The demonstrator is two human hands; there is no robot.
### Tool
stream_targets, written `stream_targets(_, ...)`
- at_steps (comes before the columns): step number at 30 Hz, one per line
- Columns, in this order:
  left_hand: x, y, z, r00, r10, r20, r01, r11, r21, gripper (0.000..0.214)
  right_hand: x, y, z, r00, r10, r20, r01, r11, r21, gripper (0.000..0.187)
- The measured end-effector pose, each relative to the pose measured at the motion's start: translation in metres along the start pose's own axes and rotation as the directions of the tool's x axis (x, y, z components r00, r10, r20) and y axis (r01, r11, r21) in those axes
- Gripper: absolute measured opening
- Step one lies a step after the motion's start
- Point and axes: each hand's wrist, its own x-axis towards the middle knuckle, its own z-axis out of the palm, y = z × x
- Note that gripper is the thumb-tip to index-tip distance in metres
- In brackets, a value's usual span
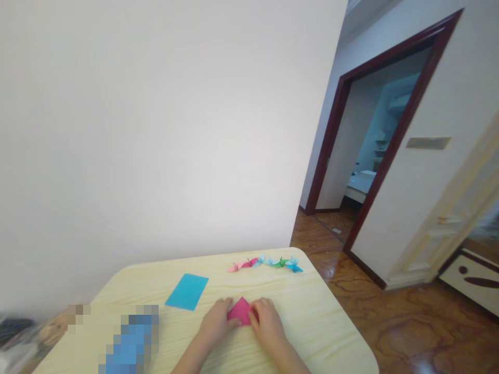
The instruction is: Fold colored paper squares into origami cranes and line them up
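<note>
A small piece of pink origami paper (240,310), its visible part coming to a point at the top, lies on the light wooden table (312,322) between my hands. On its left edge, my left hand (219,319) has its thumb and fingers closed. From the other side, my right hand (266,319) pinches the right edge between thumb and fingertips. The lower part of the paper is partly covered by my fingers. Farther left lies a flat sheet of blue paper (187,292).
A row of several small folded paper cranes (281,262) in pink, green and blue stands along the far right of the table. A blurred-out blue thing (130,343) is at the front left. The wall (175,130) rises behind the table.
</note>
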Motion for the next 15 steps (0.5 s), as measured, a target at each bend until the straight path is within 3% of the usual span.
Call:
stream_targets(3, -0.001, 0.004, 0.004, 0.999, -0.028, -0.027, 0.028, 1.000, 0.011, 0.046, 0.002, -0.002, 0.001, 0.999, 0.028, -0.024, -0.028, 1.000, 0.009, 0.017)
stream_targets(10, -0.006, 0.006, 0.008, 0.996, 0.002, -0.088, -0.003, 1.000, -0.007, 0.020, 0.015, -0.004, 0.003, 0.967, 0.239, 0.089, -0.241, 0.970, 0.021, 0.037)
stream_targets(15, -0.010, -0.001, 0.010, 0.990, 0.036, -0.134, -0.044, 0.998, -0.052, 0.018, 0.018, -0.004, 0.006, 0.953, 0.272, 0.135, -0.280, 0.959, 0.047, 0.017)
